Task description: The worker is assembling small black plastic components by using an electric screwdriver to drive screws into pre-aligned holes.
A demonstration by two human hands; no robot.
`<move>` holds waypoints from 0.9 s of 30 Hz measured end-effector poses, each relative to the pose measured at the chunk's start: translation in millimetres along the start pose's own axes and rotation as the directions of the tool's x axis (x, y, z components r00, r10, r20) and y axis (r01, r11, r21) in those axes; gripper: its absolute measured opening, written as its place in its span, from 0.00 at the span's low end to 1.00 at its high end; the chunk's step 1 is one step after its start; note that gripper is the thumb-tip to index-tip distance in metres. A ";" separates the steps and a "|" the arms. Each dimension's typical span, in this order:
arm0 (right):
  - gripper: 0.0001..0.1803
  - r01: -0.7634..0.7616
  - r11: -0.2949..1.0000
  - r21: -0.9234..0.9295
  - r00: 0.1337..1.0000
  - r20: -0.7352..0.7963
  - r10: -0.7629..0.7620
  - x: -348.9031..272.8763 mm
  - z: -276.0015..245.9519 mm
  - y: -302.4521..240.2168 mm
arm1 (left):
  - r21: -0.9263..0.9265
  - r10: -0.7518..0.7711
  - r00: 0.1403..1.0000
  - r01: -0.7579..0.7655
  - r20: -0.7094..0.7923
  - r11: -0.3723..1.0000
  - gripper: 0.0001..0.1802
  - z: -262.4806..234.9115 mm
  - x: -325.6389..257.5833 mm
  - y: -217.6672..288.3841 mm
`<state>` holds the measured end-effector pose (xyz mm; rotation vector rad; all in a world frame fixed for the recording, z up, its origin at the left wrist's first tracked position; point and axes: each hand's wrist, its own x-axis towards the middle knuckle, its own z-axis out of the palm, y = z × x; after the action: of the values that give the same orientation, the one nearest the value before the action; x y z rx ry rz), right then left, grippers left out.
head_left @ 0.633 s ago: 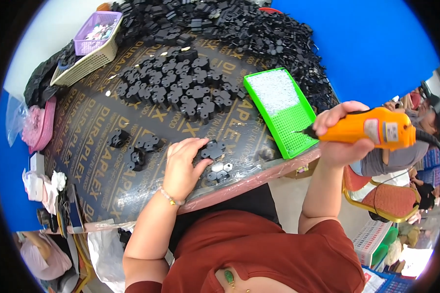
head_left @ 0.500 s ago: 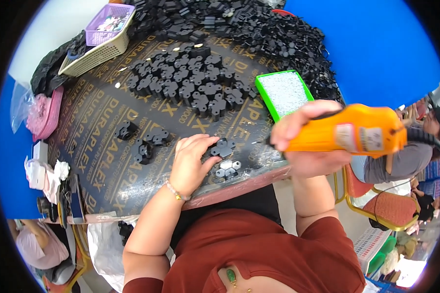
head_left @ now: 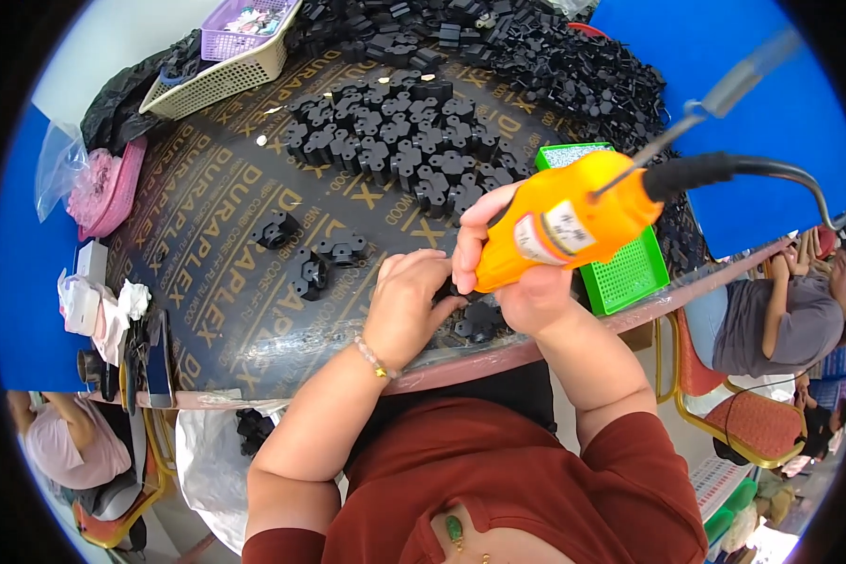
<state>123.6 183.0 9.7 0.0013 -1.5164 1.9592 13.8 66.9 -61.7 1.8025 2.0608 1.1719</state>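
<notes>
My right hand (head_left: 526,282) grips an orange electric screwdriver (head_left: 564,221), its tip pointed down at a small black plastic part (head_left: 479,320) near the table's front edge. My left hand (head_left: 409,301) rests beside it and presses on the same part, fingers curled over it. A black cable (head_left: 761,169) runs from the tool's top to the right. Three loose black parts (head_left: 315,254) lie just left of my left hand.
A large heap of black parts (head_left: 423,141) covers the back of the dark round table (head_left: 207,273). A green tray (head_left: 630,268) sits right of the tool. A basket (head_left: 226,66) stands at the back left. Other people sit at lower left and at right.
My right hand has swung the orange screwdriver left from the green tray to the part under my left hand. My left hand stays on the part.
</notes>
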 end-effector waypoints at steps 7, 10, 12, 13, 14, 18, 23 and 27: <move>0.39 -0.023 0.996 -0.086 1.000 -0.004 0.023 -1.0 6.4 6.7 | -0.026 0.027 0.999 -0.028 -0.035 0.999 0.17 -0.4 -1.0 1.0; 0.39 -0.001 0.996 -0.088 0.999 -0.041 -0.003 -1.3 5.5 10.2 | 0.018 0.043 0.998 -0.042 -0.042 0.999 0.17 1.0 -1.6 1.2; 0.32 0.062 0.997 -0.038 0.998 -0.003 -0.063 -6.9 -3.8 22.5 | 0.031 0.041 0.999 -0.040 -0.029 0.999 0.17 -0.9 -0.6 4.1; 0.25 0.123 0.992 0.012 0.992 0.031 -0.123 -8.6 -6.4 25.9 | 0.042 0.039 0.999 -0.038 -0.015 0.998 0.17 -1.8 -0.1 5.4; 0.25 0.124 0.992 0.011 0.992 0.031 -0.125 -8.1 -5.2 25.2 | 0.042 0.040 0.999 -0.039 -0.016 0.998 0.17 -1.7 -0.3 5.6; 0.36 0.080 0.991 0.111 0.995 0.044 -0.086 1.3 -1.4 9.3 | 0.095 0.008 1.000 -0.011 0.026 0.995 0.17 0.8 1.2 8.8; 0.45 0.244 0.959 -0.146 0.961 -0.100 -0.259 -7.2 -27.8 -54.9 | 0.301 -0.003 0.999 -0.010 0.041 0.954 0.39 -36.1 5.3 20.0; 0.40 0.317 0.820 -0.476 0.870 -0.197 -0.451 -34.4 -98.0 -88.0 | 0.830 -0.016 0.998 0.060 -0.061 0.555 0.23 -75.8 -0.7 -9.4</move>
<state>230.5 261.4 40.4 -0.1586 -1.5620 1.2100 -37.7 33.1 -16.4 2.0069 2.9679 0.1214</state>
